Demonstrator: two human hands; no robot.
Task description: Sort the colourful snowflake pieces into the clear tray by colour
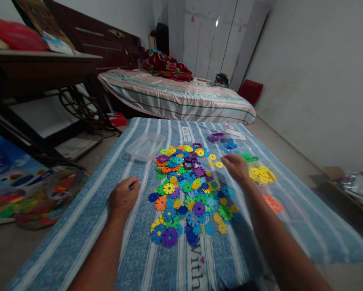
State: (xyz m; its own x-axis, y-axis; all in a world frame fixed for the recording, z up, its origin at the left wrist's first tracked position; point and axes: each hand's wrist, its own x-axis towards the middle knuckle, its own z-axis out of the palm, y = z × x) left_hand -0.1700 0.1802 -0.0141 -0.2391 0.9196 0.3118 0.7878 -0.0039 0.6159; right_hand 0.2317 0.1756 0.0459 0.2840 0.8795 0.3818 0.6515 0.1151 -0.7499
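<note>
A loose pile of notched plastic discs [187, 188] in many colours covers the middle of the cloth. My left hand [123, 197] rests on the cloth to the pile's left, fingers closed, with a small dark blue disc [131, 186] showing edge-on between thumb and finger. Over the pile's far right edge, my right hand [236, 167] has its fingers pinched together; whatever they hold is hidden. Just left of its fingertips lies a yellow disc [219, 165]. Beside this hand, clear boxes hold yellow discs [262, 175], green discs [248, 158] and orange discs [272, 203].
A clear plastic box [146, 146] stands at the table's far left. Blue discs [230, 144] and purple discs [216, 137] sit at the far right. Behind the table is a bed [181, 97]; a sewing machine table [42, 60] stands on the left.
</note>
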